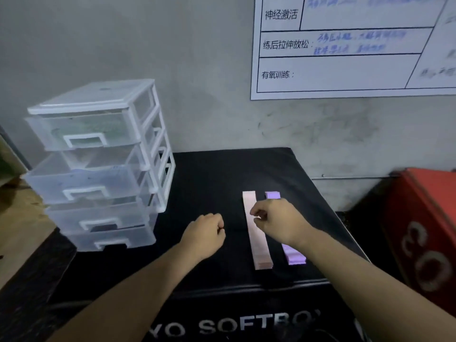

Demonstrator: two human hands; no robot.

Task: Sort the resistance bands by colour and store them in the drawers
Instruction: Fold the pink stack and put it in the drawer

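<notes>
Pink band and purple band, parallel, long axes running near-to-far on black box; left hand clenched empty, right hand curled over pink band (grasp unclear).

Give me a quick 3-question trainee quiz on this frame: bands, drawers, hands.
1. True or false: the pink bands lie to the left of the purple bands on the black box.
2. How many drawers does the drawer unit show? A: two. B: four. C: six.
3. Fill in: the ____ hand is curled in a fist, clear of both stacks of bands.

Key: 1 true; 2 B; 3 left, since the left hand sits apart from the bands and holds nothing visible.
</notes>
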